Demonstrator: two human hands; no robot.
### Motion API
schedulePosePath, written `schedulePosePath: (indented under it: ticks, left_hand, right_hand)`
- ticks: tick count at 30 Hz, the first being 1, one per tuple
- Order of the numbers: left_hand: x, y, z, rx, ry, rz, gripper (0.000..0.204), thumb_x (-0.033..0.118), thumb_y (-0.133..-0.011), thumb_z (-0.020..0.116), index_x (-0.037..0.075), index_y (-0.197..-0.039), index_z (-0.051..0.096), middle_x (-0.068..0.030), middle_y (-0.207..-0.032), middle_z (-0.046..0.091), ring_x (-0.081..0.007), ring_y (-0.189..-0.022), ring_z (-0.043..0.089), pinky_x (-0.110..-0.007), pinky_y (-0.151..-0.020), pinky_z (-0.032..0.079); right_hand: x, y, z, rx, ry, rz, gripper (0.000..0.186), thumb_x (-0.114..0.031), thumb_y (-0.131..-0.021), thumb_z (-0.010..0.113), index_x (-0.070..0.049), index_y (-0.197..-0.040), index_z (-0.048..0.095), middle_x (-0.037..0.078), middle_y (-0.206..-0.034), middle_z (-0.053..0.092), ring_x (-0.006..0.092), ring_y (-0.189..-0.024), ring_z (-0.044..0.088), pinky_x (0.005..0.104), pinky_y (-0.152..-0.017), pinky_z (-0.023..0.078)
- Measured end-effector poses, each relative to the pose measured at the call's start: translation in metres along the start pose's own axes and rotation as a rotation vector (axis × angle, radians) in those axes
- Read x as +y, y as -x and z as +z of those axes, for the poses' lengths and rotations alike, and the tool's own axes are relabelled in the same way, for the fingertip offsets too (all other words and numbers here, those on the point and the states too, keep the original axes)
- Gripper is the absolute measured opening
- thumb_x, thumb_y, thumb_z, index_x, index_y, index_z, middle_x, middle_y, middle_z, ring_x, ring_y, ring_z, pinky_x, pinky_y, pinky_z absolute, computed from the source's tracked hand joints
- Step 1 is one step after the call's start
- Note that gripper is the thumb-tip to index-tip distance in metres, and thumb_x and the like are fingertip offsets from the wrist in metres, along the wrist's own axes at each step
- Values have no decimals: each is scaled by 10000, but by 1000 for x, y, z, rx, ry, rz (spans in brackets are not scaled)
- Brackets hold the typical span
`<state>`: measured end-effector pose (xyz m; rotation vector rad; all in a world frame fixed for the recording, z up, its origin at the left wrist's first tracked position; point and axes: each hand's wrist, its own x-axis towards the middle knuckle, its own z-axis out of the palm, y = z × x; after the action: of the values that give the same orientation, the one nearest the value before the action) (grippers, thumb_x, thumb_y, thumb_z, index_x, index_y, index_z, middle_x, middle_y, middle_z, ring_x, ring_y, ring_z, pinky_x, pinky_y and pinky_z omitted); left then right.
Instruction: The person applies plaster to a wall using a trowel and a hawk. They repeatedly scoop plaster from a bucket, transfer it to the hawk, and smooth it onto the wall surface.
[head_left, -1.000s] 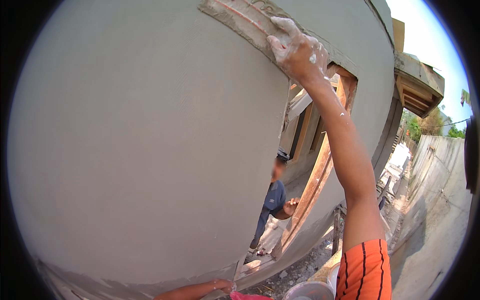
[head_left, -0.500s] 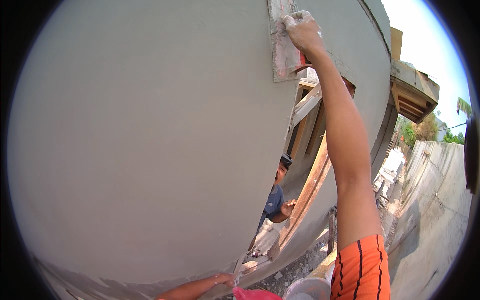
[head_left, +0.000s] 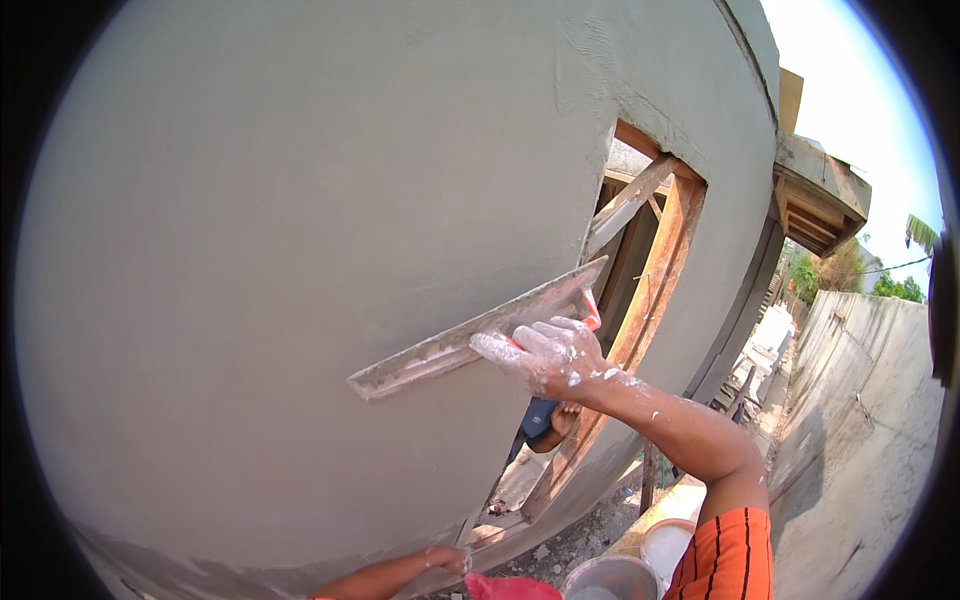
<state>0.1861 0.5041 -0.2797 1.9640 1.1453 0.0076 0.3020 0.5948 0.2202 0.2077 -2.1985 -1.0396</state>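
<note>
My right hand (head_left: 548,358), spotted with white plaster, is closed around the red handle of a long plastering trowel (head_left: 425,365). The blade slants across the grey plastered wall (head_left: 250,280), its upper right end beside the window opening. Whether its whole face touches the wall I cannot tell. Low down, my left hand (head_left: 450,559) is closed at the bottom corner of the opening, on its edge; the fingertips are hidden.
A wooden frame (head_left: 655,285) lines the opening. Behind it is another person's hand (head_left: 565,416) and dark sleeve. Below stand a grey bucket (head_left: 610,580) and a white bucket (head_left: 668,545), near something pink (head_left: 510,588). A concrete boundary wall (head_left: 850,400) runs along the right.
My right hand has come down from high on the wall with the trowel, which has turned from upright to slanting. My left hand stays put. The other person's face is now hidden.
</note>
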Motion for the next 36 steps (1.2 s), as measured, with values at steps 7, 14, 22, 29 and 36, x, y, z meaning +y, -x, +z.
schedulePosePath:
  ticks: [7, 14, 22, 29, 36]
  left_hand:
    - [2, -26, 11, 4, 30, 6, 322, 280, -768, 564, 32, -956, 646, -110, -931, 671, -278, -832, 609, -427, -738, 468]
    - [-25, -54, 40, -246, -42, -27, 375, 284, -771, 612, 68, -1077, 614, -109, -1058, 643, -265, -955, 589, -393, -820, 448]
    - [38, -44, 6, 27, -23, 4, 197, 200, -701, 579, 80, -834, 661, -94, -879, 656, -235, -799, 615, -407, -678, 472]
    - [4, -11, 37, -58, -85, -195, 245, 215, -691, 611, 58, -864, 682, -113, -922, 672, -290, -829, 632, -421, -704, 484]
    - [52, -5, -10, -43, -115, -258, 351, 216, -726, 578, 54, -1027, 657, -119, -1006, 671, -288, -878, 635, -425, -746, 491]
  right_hand:
    - [118, -103, -44, 351, 117, 674, 367, -259, -799, 666, -145, -1133, 565, 149, -940, 669, 339, -762, 650, 382, -674, 526]
    - [311, -78, -61, 401, 122, 1130, 493, -414, -800, 613, -83, -1164, 593, 195, -1073, 644, 324, -994, 618, 376, -883, 464]
    - [253, -72, -84, 369, -774, 893, 396, -364, -833, 618, -74, -1102, 605, 42, -804, 494, 137, -675, 466, 285, -585, 406]
    - [-68, -15, 50, -78, -330, 329, 377, -282, -818, 638, -194, -1184, 603, 87, -905, 688, 280, -763, 672, 395, -708, 535]
    - [-216, 148, 160, -113, -444, 296, 454, -125, -690, 619, -241, -1128, 646, -6, -683, 587, 162, -584, 577, 320, -515, 484]
